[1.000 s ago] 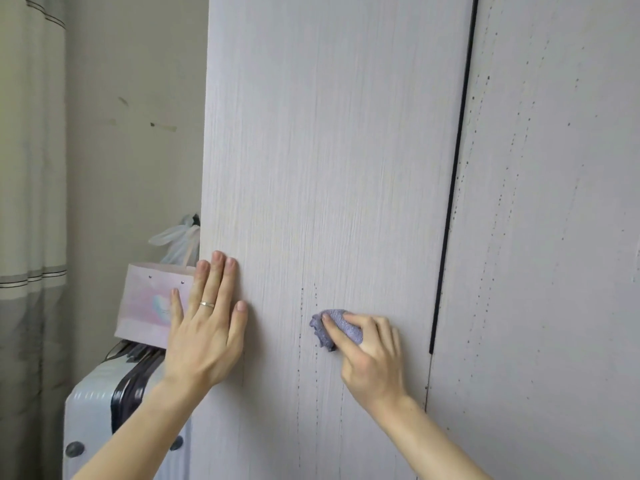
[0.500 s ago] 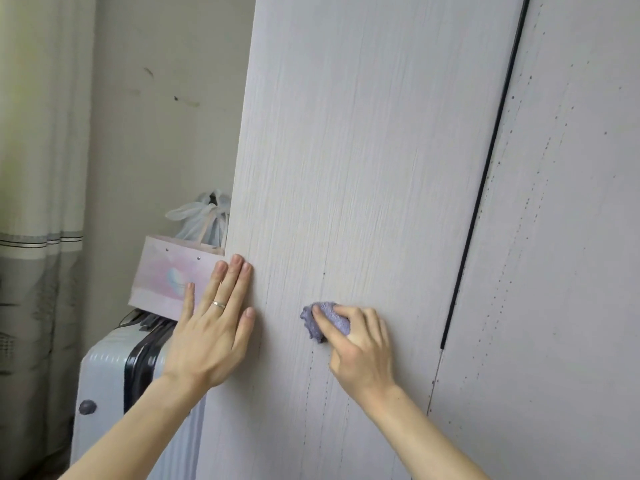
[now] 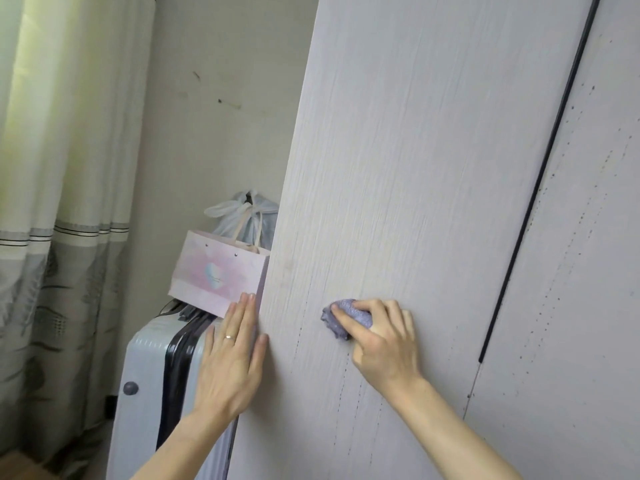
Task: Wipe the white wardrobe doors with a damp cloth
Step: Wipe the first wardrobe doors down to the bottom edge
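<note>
A white wood-grain wardrobe door (image 3: 398,168) fills the middle of the head view, with faint dotted dark streaks low on it. A second door (image 3: 581,271) lies to its right across a dark vertical gap (image 3: 540,181) and carries many small dark specks. My right hand (image 3: 384,344) holds a bunched purple cloth (image 3: 341,318) and presses it against the left door. My left hand (image 3: 232,358) lies flat with straight fingers on that door's left edge, a ring on one finger.
Left of the wardrobe stands a pale blue suitcase (image 3: 145,393). On it sits a pink paper gift bag (image 3: 214,271) with a tied plastic bag (image 3: 246,216) behind. A grey-patterned curtain (image 3: 59,202) hangs at far left, next to a marked beige wall (image 3: 221,116).
The view has swung left, so the doors sit further right and tilted. My right hand keeps the cloth on the door near the same spot; my left hand stays flat at the edge.
</note>
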Demonstrator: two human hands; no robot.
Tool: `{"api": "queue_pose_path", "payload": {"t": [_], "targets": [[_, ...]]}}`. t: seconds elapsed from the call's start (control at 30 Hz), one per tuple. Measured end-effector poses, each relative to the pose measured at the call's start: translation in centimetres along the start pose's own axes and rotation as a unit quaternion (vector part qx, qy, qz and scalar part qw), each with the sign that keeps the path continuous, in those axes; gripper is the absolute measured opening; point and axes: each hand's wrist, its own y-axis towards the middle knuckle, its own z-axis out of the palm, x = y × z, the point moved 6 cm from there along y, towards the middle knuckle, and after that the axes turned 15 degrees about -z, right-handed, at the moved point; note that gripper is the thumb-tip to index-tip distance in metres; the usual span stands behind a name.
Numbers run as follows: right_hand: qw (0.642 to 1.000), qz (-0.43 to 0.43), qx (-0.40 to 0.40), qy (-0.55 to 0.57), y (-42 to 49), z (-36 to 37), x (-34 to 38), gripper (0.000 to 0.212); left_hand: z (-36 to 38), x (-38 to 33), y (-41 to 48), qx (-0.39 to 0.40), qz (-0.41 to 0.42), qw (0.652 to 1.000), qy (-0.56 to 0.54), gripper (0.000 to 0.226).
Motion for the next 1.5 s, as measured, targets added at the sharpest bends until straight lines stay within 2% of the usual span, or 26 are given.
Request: {"api": "queue_pose_path", "payload": {"t": [0.1,0.17,0.23,0.3,0.37,0.43,0.5,0.57,0.67,0.73,0.8,0.93,1.03,1.1,1.2,1.27,1.37,1.5], "targets": [[0.996,0.08,-0.041,0.0,3.9,-0.9,-2.5,0.052,0.0,0.7,-0.2,0.036,-0.027,0.999,-0.026,0.05],[0.981,0.169,-0.09,0.015,7.1,-1.3,-4.4,0.051,-0.3,0.8,-0.1,0.035,-0.029,0.998,-0.046,0.051],[0.971,0.208,-0.118,0.022,8.8,-1.2,-4.4,0.05,-0.2,0.8,-0.2,0.028,-0.022,0.998,-0.051,0.051],[0.982,0.152,-0.113,0.022,8.5,-0.2,-2.2,0.051,0.1,1.1,-0.2,0.023,-0.015,0.998,-0.053,0.055],[0.997,0.037,-0.069,0.028,6.1,1.5,1.7,0.052,0.6,1.6,0.0,0.021,-0.007,0.998,-0.062,0.054],[0.997,-0.058,-0.028,0.03,3.3,2.5,4.7,0.052,1.0,2.0,0.4,0.022,0.0,0.998,-0.063,0.053],[0.994,-0.104,-0.011,0.025,3.1,2.5,4.9,0.054,1.2,2.3,0.7,0.019,0.015,0.998,-0.051,0.052],[0.997,-0.075,-0.022,0.014,6.0,1.6,3.1,0.054,1.2,2.5,0.9,0.023,0.021,0.999,-0.043,0.052],[0.993,0.074,-0.088,0.018,11.9,-0.3,-1.2,0.053,1.2,2.7,0.7,0.03,0.011,0.998,-0.045,0.051],[0.985,0.13,-0.109,0.024,14.2,-0.4,-2.2,0.053,1.3,2.8,0.6,0.033,0.005,0.998,-0.047,0.051],[0.988,0.112,-0.103,0.028,14.3,0.4,-0.6,0.053,1.2,2.9,0.7,0.03,0.006,0.998,-0.048,0.051],[0.995,-0.085,-0.008,0.047,8.3,2.9,6.1,0.055,1.0,2.8,0.7,0.026,0.011,0.998,-0.053,0.05],[0.984,-0.174,0.037,0.033,5.4,2.8,6.7,0.052,0.8,2.7,0.6,0.025,0.019,0.998,-0.052,0.05],[0.988,-0.154,0.024,-0.005,6.9,1.6,4.1,0.053,0.7,2.8,0.6,0.022,0.019,0.998,-0.054,0.051],[0.996,0.058,-0.072,-0.01,10.5,-0.9,-2.6,0.054,0.7,2.8,0.7,0.025,0.021,0.998,-0.059,0.054],[0.986,0.129,-0.105,0.008,10.9,-1.3,-4.0,0.052,0.6,2.7,0.5,0.023,0.014,0.997,-0.069,0.053],[0.992,0.082,-0.099,0.021,8.4,0.3,-1.0,0.052,0.3,2.2,0.2,0.016,0.007,0.996,-0.085,0.05],[0.993,-0.103,0.029,0.048,0.2,3.6,7.4,0.047,0.3,2.0,0.3,0.019,0.012,0.997,-0.069,0.052]]}}
